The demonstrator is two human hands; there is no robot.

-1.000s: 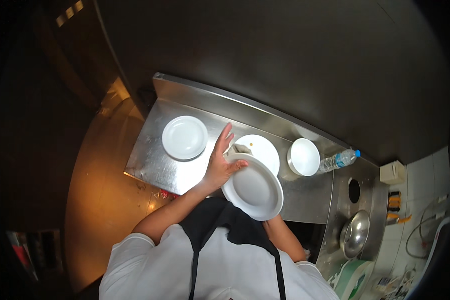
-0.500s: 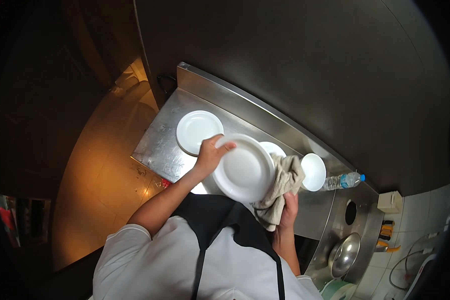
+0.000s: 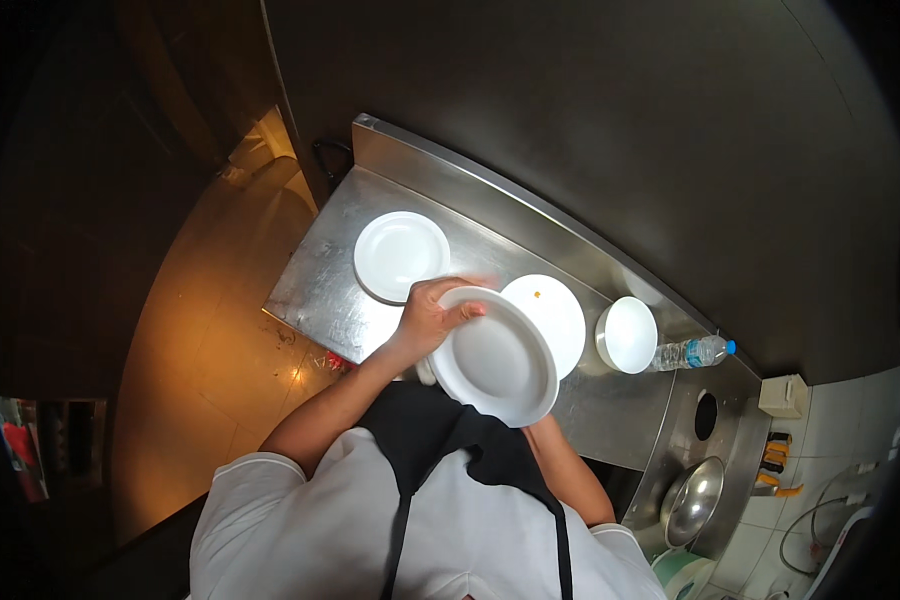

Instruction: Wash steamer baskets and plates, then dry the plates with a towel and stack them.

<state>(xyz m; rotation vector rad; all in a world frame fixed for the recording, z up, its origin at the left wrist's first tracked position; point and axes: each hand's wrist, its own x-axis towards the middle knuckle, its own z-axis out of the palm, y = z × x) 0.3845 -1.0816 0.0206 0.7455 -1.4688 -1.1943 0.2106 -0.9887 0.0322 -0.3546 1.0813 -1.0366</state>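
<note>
My left hand (image 3: 433, 318) grips the upper left rim of a white plate (image 3: 498, 362), thumb over its inner face. The plate is tilted in front of my black apron. My right forearm (image 3: 562, 462) reaches up behind it, and the plate hides that hand. A small pale bit, perhaps the cloth (image 3: 425, 371), shows at the plate's left edge; the rest of it is out of sight. On the steel counter, a white plate (image 3: 402, 258) rests to the left. Another white plate (image 3: 562, 325), with a small yellow-orange speck, lies just behind the held one.
A white bowl (image 3: 628, 336) and a clear bottle with a blue cap (image 3: 694, 353) stand on the steel counter (image 3: 315, 275) to the right. Farther right are a metal bowl (image 3: 692, 502) and orange-handled tools (image 3: 776, 455). A raised steel ledge (image 3: 490, 190) runs along the back.
The right hand and the beige cloth have gone from the plate's right side to behind or under it. The held plate has shifted slightly down and right, uncovering the plate behind.
</note>
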